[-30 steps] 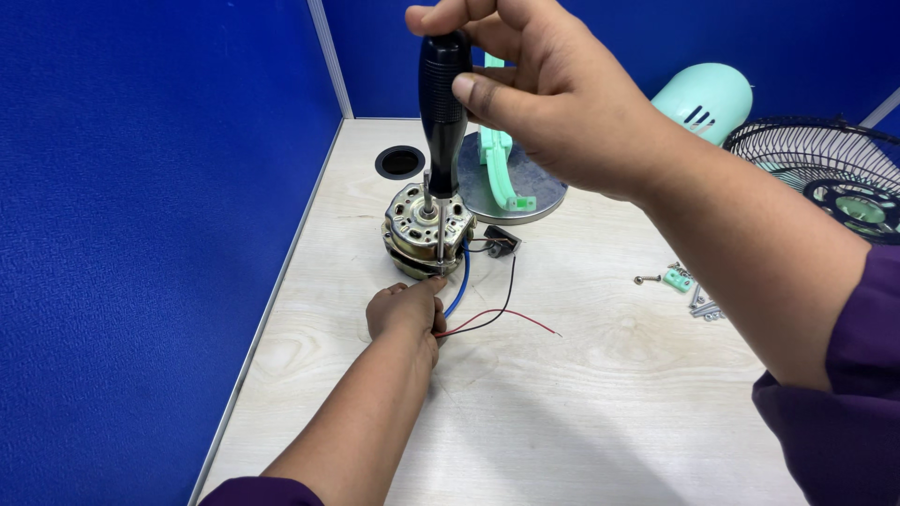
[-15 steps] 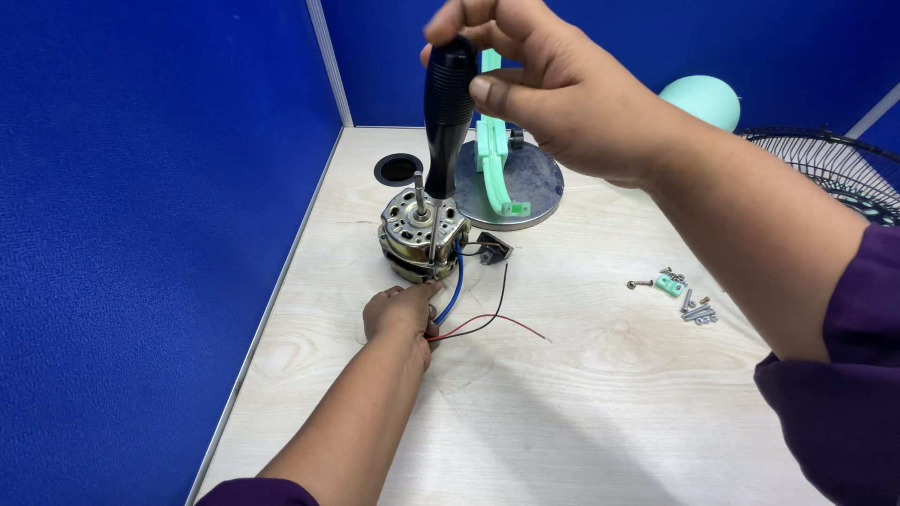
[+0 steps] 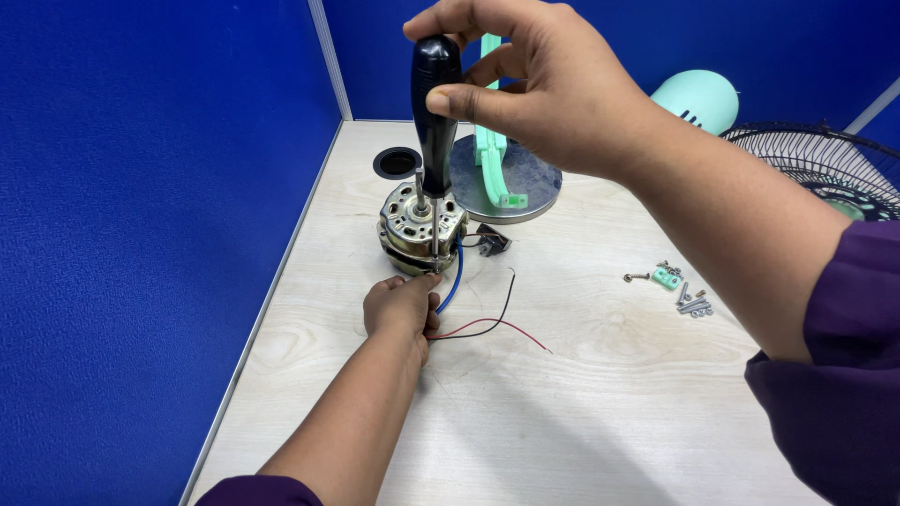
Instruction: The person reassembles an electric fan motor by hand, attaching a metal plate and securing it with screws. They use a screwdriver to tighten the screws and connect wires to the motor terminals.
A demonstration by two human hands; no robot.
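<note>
**Motor under the screwdriver**

The motor (image 3: 420,228) stands on the pale table (image 3: 581,394) near the blue wall. The right hand (image 3: 534,84) pinches the black screwdriver (image 3: 436,103) upright over it. The left hand (image 3: 401,305) rests closed against its base, beside loose wires (image 3: 483,323).

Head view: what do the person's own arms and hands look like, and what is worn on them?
Both hands are bare: no gloves, rings or watch show on the left hand or right hand. The forearms are uncovered. Dark purple sleeves are pushed up towards the elbows on both arms. No markings are visible.
</note>
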